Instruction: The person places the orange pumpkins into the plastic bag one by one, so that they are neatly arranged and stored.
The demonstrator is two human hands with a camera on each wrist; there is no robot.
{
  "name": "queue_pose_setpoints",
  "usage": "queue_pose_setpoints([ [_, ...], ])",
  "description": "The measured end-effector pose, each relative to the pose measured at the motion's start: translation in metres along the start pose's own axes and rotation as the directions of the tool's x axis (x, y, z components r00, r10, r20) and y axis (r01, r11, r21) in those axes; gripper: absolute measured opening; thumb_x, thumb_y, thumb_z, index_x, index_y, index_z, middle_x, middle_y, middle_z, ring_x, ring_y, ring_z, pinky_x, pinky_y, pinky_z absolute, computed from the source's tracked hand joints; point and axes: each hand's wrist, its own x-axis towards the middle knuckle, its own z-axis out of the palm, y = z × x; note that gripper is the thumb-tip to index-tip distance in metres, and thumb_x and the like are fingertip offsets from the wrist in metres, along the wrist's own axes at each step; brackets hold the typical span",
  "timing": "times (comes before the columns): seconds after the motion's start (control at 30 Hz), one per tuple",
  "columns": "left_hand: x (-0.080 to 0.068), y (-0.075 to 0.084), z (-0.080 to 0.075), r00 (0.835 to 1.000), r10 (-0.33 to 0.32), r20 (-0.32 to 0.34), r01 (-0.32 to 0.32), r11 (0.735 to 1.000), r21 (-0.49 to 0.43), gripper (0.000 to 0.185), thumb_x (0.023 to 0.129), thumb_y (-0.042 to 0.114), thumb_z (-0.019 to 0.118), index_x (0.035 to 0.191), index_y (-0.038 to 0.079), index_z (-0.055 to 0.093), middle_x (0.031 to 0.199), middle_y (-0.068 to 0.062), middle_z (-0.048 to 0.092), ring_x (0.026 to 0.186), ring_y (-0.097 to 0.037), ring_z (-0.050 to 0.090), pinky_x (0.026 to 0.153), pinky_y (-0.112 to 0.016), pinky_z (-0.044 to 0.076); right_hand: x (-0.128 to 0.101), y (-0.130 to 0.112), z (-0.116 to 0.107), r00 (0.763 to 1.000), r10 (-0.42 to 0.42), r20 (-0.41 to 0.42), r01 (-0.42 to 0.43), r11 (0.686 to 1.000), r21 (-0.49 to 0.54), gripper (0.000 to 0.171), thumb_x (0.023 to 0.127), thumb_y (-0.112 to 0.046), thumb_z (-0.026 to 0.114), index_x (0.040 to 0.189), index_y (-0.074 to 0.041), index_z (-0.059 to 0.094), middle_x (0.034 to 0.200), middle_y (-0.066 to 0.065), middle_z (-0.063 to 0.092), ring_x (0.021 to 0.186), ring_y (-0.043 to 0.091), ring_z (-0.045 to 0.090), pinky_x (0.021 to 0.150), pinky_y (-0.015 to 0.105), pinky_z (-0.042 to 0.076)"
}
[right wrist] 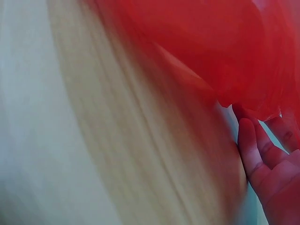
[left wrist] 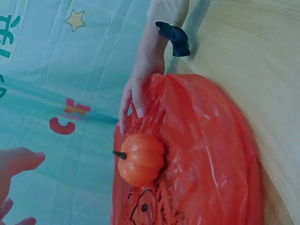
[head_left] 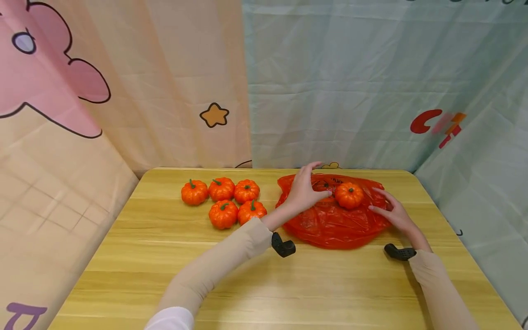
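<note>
One small orange pumpkin (head_left: 349, 195) with a green stem lies on top of a red plastic bag (head_left: 338, 231), spread crumpled over the right part of the bench (head_left: 313, 288). The left hand (head_left: 304, 189) is released, thumb and fingers spread, the thumb just beside the pumpkin on its left; it grips nothing. The right hand (head_left: 397, 214) is at the right edge of the bag, fingers loosely extended and clasping nothing; seen from the right wrist, some fingertips are obscured by red film, and I cannot tell how firmly they touch it.

Five more pumpkins (head_left: 223, 215) stand grouped on the left part of the bench, three behind and two in front. The left sleeve (head_left: 222, 256) crosses between this group and the person, and hides the lower part of the front right pumpkin. The left hand and forearm also cover the left edge of the bag. Dark print on the bag is partly hidden by the left hand and the lone pumpkin.

A black wrist mount (head_left: 283, 246) sits at each cuff. Behind the bench hangs a printed curtain (head_left: 177, 82) with a yellow star (head_left: 214, 115).
</note>
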Motion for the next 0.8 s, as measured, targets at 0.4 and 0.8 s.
queue_pose_setpoints([
  [0.4, -0.032, -0.029, -0.038, 0.996, 0.011, -0.088, -0.019, 0.996, -0.086, 0.073, 0.079, 0.014, 0.078, 0.142, 0.012, 0.040, 0.143, -0.009, 0.045, 0.130, -0.032, 0.044, 0.104, -0.049, 0.041, -0.002, 0.001, 0.001, 1.000, 0.001, -0.010, -0.001, 1.000, 0.009, 0.063, 0.095, -0.020, 0.059, 0.149, -0.006, 0.029, 0.144, 0.031, 0.029, 0.100, -0.015, 0.045, 0.080, 0.004, 0.045],
  [0.8, -0.061, -0.067, -0.070, 0.980, -0.008, -0.200, -0.009, 0.997, -0.083, 0.074, 0.076, 0.009, 0.079, 0.139, 0.008, 0.041, 0.138, -0.014, 0.046, 0.120, -0.037, 0.047, 0.098, -0.053, 0.043, 0.000, -0.001, 0.002, 1.000, -0.003, -0.009, 0.003, 1.000, -0.002, 0.063, 0.095, -0.019, 0.061, 0.148, -0.005, 0.030, 0.147, 0.029, 0.027, 0.103, -0.015, 0.041, 0.081, 0.002, 0.042],
])
